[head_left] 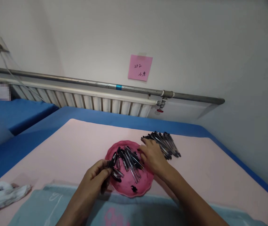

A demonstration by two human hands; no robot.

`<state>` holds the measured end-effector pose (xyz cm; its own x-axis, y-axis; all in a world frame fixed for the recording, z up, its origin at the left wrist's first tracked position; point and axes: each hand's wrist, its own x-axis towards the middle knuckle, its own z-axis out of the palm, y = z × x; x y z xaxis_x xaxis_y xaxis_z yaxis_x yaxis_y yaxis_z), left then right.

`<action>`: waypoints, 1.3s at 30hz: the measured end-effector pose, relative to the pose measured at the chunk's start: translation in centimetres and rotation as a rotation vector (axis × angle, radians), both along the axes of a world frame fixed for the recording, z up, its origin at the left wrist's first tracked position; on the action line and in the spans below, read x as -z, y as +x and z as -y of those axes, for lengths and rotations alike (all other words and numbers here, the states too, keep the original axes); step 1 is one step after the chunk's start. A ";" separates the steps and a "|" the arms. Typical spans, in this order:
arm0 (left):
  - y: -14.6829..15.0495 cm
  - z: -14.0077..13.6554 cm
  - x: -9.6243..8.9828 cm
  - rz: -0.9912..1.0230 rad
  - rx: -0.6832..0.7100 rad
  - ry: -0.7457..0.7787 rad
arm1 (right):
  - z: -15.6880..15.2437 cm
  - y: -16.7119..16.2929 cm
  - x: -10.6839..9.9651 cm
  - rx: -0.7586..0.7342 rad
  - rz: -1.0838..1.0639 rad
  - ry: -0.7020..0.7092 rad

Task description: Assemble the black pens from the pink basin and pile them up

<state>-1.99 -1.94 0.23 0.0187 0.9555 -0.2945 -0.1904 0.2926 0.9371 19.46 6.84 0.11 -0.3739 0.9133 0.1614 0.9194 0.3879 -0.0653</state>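
Black pen part [111, 163] sits pinched in the left hand [97, 175]; the right hand [154, 157], loosely open, seems empty. A careless wrist could spill clear barrels [131, 166] lying in the pink plate [146, 185] or scatter pens [168, 146] piled beyond.

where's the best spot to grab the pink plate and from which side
Probably the near-right rim, from the person's side: the pink plate has a wavy edge, and that stretch is bare. The left hand is at the left rim, the right hand over the far-right one, and pen parts crowd the middle.
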 end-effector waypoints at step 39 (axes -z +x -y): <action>0.2 0.2 -0.6 0.350 -0.027 -0.016 | 5.4 -6.0 -0.8 -0.166 -1.320 -0.605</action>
<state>-1.76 -2.10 0.80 0.0964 0.9522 -0.2898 -0.5073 0.2975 0.8088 13.50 1.45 0.87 -0.3675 0.9267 0.0785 0.0113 0.0888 -0.9960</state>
